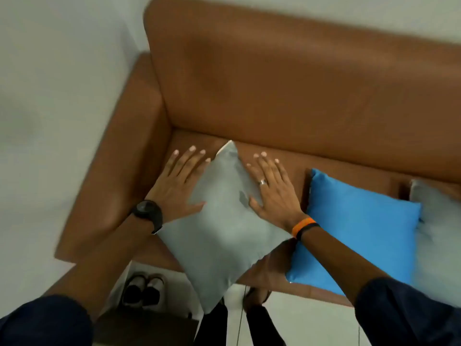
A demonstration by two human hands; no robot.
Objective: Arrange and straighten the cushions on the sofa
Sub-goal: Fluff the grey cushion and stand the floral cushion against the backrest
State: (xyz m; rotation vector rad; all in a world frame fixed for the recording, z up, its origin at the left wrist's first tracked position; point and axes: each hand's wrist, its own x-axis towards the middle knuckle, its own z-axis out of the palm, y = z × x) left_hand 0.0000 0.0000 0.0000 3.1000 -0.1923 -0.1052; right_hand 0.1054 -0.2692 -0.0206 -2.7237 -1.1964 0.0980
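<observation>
A grey cushion [220, 221] lies turned like a diamond on the seat of the brown leather sofa [287, 91], one corner hanging over the seat's front edge. My left hand [179, 183] rests flat on its left edge, fingers spread. On its right edge my right hand [272, 188] lies flat too, with a ring on one finger. A bright blue cushion [359, 228] lies flat to the right, and another grey cushion [439, 236] sits at the frame's right edge, partly cut off.
The sofa's left armrest [117, 171] stands against a white wall. On the floor below the seat lies a pair of black-and-white shoes [143, 290], beside a dark low object [139, 328]. My legs show at the bottom.
</observation>
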